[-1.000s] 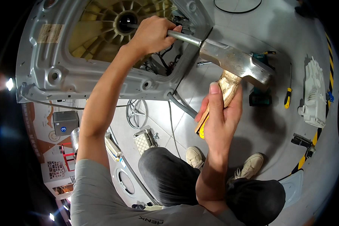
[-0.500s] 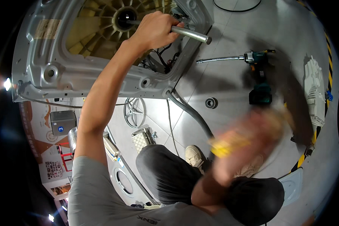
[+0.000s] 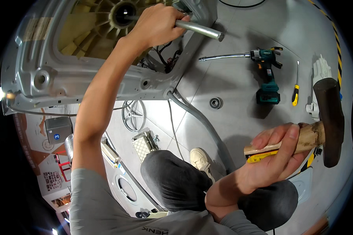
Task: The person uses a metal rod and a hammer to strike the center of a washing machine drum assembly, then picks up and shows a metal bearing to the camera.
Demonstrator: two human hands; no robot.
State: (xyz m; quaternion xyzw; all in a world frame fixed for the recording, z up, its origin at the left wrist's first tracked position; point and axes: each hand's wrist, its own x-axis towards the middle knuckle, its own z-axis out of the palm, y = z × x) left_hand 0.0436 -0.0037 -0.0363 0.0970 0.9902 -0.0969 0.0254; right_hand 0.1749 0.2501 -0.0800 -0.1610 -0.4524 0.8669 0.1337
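My left hand (image 3: pixel 157 25) grips a shiny metal rod (image 3: pixel 200 30) that sticks out of the hub (image 3: pixel 123 9) at the back of a grey metal washing-machine frame (image 3: pixel 39 58). My right hand (image 3: pixel 276 154) is closed around the wooden handle (image 3: pixel 306 139) of a hammer. The dark hammer head (image 3: pixel 330 119) is drawn back to the right, well away from the rod's free end. My knees (image 3: pixel 172 182) are bent below.
On the grey floor lie a teal cordless drill (image 3: pixel 266 76) with a long bit, a yellow-handled screwdriver (image 3: pixel 296 86), a round bearing (image 3: pixel 215 103), a white part (image 3: pixel 321 76), a grey hose (image 3: pixel 202 125), a spoked pulley wheel (image 3: pixel 134 114) and a small mesh part (image 3: pixel 144 144).
My right hand has swung the hammer from the rod's end down and out to the right. My left hand has kept its grip on the rod.
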